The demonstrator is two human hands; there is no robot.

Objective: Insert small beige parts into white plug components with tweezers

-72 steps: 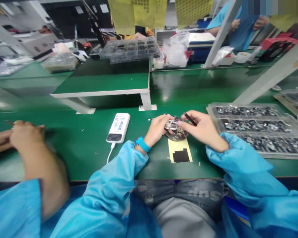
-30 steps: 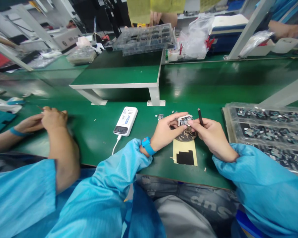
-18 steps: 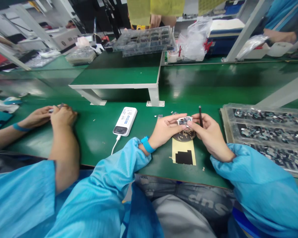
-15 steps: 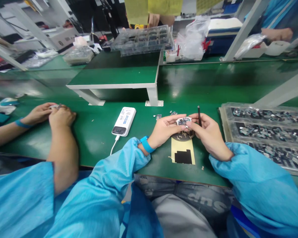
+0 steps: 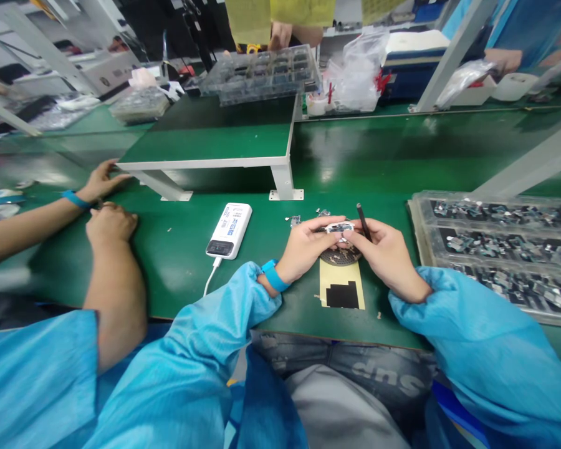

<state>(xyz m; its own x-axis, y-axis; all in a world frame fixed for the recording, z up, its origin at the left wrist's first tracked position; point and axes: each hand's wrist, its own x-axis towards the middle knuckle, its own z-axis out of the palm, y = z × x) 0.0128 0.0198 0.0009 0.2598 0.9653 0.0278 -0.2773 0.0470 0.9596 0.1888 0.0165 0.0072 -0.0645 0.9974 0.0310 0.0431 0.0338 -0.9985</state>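
A small silvery electronic part [image 5: 340, 228] is pinched between my left hand [image 5: 305, 248] and my right hand [image 5: 386, 254], thumbs on its near edge. A dark pen-like tool [image 5: 363, 222] also sits in my right hand, sticking up between the fingers. Just below the part lies a round dark textured pad [image 5: 340, 256] with small tan bits on it. Yellow backing paper [image 5: 324, 287] with a black shape [image 5: 341, 295] lies nearer to me. A few small parts [image 5: 295, 220] rest on the green table beyond my left fingers.
A white power bank [image 5: 229, 230] with a cable lies left of my hands. Clear trays of small parts [image 5: 509, 237] stand at the right. A raised green shelf [image 5: 206, 140] is ahead. A co-worker's hands [image 5: 111, 221] are at the left.
The held part and the dark tool have tilted slightly in my hands. At the left, the co-worker's hands have moved apart, one reaching towards the shelf. The whole view has shifted a little.
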